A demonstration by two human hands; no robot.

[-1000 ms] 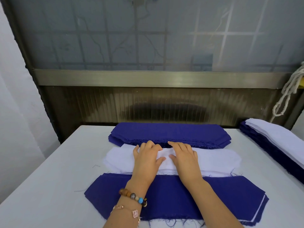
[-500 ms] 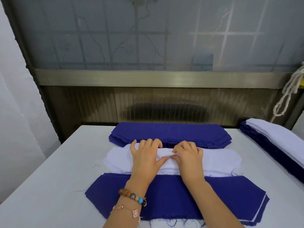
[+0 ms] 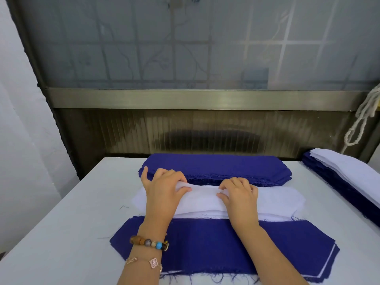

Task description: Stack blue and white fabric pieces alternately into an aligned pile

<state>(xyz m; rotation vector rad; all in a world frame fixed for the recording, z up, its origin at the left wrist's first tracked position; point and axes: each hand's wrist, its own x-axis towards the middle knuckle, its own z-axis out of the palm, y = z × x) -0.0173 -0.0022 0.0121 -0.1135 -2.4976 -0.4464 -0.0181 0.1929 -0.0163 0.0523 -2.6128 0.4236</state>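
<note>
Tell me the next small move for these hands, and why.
Probably lift the white piece and draw it onto the near pile: the left hand and right hand pinch its raised edge, and that pile's top is blue.

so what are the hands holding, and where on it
Both pinch the top white fabric piece along its far edge: left hand left of centre, right hand right of centre.

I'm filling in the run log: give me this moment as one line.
phase: white piece pickup | left hand: pinches top white fabric piece | right hand: pinches same piece | target: alternating pile, blue on top
</note>
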